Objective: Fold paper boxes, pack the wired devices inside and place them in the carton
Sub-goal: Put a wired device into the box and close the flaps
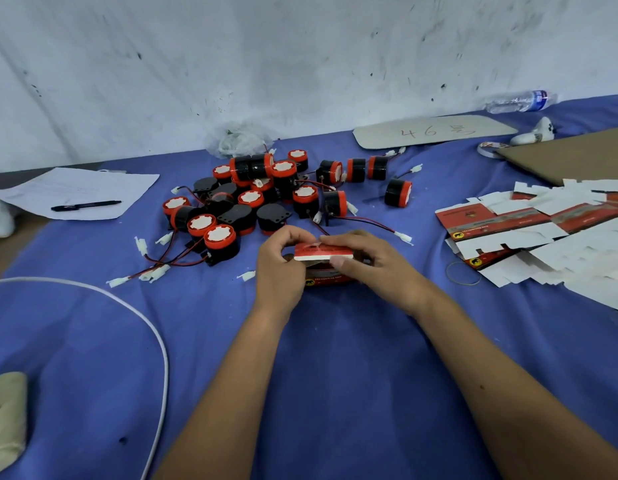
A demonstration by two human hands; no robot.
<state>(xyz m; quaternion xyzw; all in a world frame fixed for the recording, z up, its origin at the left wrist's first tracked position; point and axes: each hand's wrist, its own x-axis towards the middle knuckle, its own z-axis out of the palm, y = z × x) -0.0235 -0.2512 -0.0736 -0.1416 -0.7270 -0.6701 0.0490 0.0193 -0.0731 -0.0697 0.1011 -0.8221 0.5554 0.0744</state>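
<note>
Paper box [323,252] (glossy red card) pinched by both hands' curled fingers [338,260]

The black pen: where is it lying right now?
In the head view the black pen lies at the far left, on the white paper sheet, left of the pile of red-and-black devices.

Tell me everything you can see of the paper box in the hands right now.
The paper box is small, red and white printed card with a yellow round logo low on its near face. It sits above the blue cloth, before the device pile. The left hand grips its left end; the right hand pinches the top flap, not fully closed. Its contents are hidden.
</note>
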